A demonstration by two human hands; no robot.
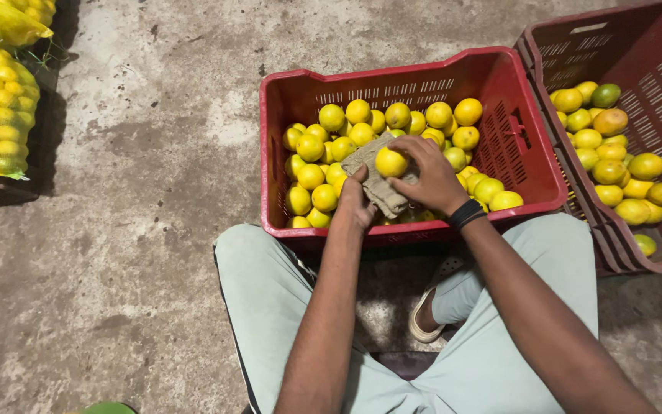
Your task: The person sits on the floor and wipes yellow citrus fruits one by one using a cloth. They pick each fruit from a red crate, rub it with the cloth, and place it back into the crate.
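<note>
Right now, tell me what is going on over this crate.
A seated person's right hand has a grip on a round yellow citrus fruit and presses it against a coarse tan cloth, which the left hand steadies. Both hands are above a red slotted plastic crate full of similar fruit. A second darker red crate of fruit stands alongside.
</note>
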